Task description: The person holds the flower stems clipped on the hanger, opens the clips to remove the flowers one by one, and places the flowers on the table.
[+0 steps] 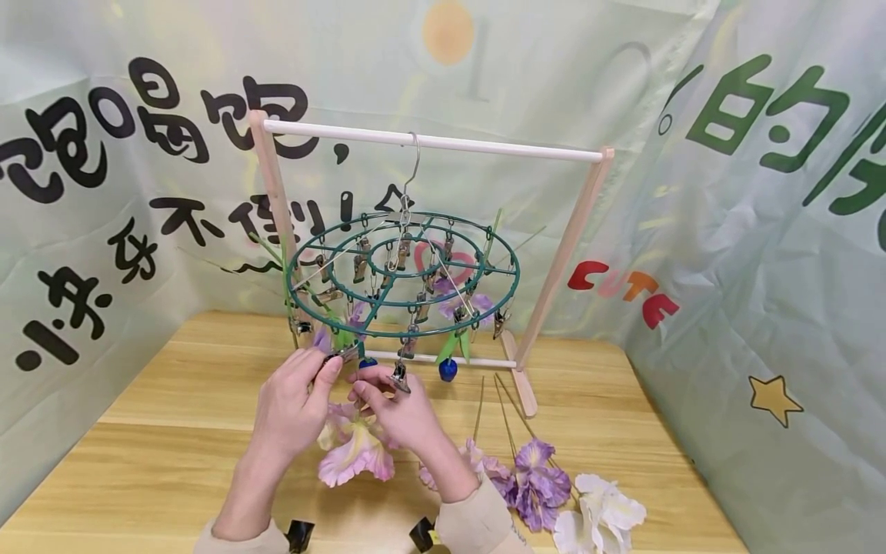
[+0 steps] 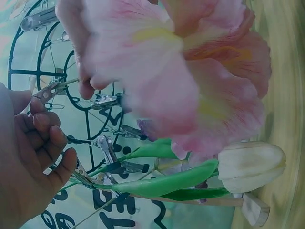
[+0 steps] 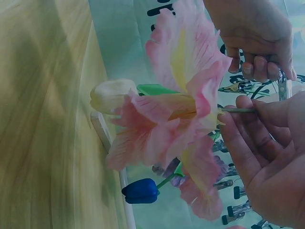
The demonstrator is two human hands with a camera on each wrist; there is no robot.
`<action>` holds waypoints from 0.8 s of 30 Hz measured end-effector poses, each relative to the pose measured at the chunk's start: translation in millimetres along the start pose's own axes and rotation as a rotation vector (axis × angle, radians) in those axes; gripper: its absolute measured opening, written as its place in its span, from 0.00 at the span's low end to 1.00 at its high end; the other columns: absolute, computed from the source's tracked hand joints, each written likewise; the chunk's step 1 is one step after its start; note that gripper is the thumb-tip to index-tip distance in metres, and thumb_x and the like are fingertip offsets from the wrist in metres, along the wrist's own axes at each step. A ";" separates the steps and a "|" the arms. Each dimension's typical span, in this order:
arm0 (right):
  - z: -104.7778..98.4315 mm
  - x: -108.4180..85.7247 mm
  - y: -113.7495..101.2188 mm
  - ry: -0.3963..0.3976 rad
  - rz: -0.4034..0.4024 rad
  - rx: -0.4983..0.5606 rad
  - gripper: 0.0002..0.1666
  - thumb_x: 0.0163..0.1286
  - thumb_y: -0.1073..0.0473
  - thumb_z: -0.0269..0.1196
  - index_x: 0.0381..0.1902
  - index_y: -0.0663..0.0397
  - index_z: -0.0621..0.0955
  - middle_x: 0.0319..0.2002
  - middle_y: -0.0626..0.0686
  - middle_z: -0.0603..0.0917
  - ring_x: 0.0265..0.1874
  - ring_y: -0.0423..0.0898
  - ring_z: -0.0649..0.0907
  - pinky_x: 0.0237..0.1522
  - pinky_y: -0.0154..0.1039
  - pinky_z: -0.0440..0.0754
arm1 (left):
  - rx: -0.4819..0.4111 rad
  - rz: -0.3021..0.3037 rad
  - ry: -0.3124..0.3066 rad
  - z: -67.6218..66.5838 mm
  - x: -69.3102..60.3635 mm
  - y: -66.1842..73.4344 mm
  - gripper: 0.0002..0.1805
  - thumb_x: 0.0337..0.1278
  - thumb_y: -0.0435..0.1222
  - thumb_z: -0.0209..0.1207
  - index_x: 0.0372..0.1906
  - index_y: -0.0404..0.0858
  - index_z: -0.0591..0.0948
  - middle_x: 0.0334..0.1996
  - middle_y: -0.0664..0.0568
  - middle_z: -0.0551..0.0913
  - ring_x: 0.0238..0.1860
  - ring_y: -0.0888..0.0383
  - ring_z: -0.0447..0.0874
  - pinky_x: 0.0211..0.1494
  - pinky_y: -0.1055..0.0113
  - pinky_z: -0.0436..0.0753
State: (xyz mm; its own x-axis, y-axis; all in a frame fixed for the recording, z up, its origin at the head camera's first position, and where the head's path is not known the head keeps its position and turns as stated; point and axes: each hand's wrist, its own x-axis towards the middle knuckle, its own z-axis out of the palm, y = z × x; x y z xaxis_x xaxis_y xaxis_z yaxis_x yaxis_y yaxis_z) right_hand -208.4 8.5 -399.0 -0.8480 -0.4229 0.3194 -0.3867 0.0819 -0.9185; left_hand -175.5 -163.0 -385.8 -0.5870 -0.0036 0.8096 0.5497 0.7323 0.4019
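Observation:
My left hand (image 1: 287, 404) pinches a metal clip (image 2: 46, 91) that hangs from a round green clip hanger (image 1: 320, 317). Beside it, my right hand (image 1: 404, 412) pinches the thin stem (image 3: 240, 110) of a pink artificial iris (image 1: 356, 459), whose bloom hangs head down below the hands. In the left wrist view the stem's end lies at the clip's mouth; whether the clip bites on it I cannot tell. A white tulip (image 2: 252, 167) with green leaves and a blue tulip (image 3: 140, 191) hang head down close by.
The hanger's hook (image 1: 416, 158) sits on the white bar (image 1: 484, 145) of a wooden stand (image 1: 564, 254). Purple irises (image 1: 540, 485) and a white flower (image 1: 605, 512) lie at the table's front right. Several other clips dangle from the rings. A printed cloth (image 1: 754, 292) stands behind.

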 end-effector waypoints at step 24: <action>5.2 -1.4 -2.6 0.044 0.033 0.115 0.08 0.73 0.65 0.67 0.44 0.67 0.87 0.33 0.60 0.89 0.28 0.43 0.87 0.30 0.43 0.91 | -0.035 0.020 0.034 1.6 1.7 1.1 0.15 0.69 0.28 0.59 0.25 0.44 0.72 0.23 0.58 0.71 0.28 0.62 0.66 0.27 0.72 0.64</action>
State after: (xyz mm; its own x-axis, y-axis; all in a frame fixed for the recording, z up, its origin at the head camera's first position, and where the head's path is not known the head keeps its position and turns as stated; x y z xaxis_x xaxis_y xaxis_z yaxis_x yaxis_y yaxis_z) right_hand -204.4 4.2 -398.3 -0.8756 -0.3818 0.2959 -0.3162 -0.0099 -0.9486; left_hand -176.9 -161.2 -384.6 -0.5551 -0.0126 0.8317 0.5823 0.7081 0.3993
